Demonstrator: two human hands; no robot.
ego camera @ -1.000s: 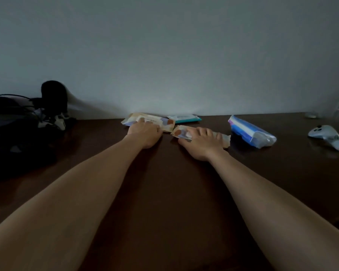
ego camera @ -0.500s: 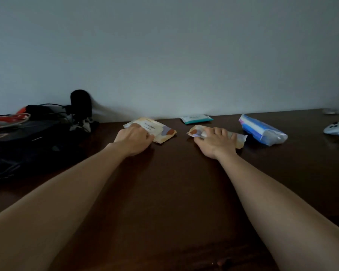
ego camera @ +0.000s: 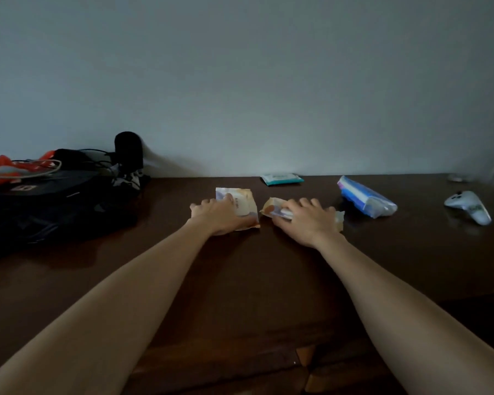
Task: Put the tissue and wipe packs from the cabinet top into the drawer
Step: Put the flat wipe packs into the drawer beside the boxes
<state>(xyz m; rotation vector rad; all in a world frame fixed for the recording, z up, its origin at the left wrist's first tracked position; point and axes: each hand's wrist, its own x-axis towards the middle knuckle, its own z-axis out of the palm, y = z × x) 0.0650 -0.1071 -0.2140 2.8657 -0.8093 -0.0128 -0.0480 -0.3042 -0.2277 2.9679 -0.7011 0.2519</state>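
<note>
Both hands have drawn their packs a little toward the person since the earlier frame, the left pack now turned end-on and clear of the wall. Left hand (ego camera: 221, 216) grips a cream-and-orange wipe pack (ego camera: 240, 202), fingers over its left side and thumb at its near edge; right hand (ego camera: 308, 220) lies curled over a second, similar pack (ego camera: 277, 209), whose crinkled ends stick out on both sides. These two packs lie just beside each other on the dark wooden table (ego camera: 240, 280). A small teal pack (ego camera: 281, 178) lies flat against the wall behind them, and a blue tissue pack (ego camera: 365, 199) lies tilted to the right, apart from the right hand. Farther right rests a white controller (ego camera: 468, 206), near the table's right edge. A black bag (ego camera: 49, 203) with cables fills the left end. Between the arms the tabletop runs open to its near edge, where lighter wood shows below.
</note>
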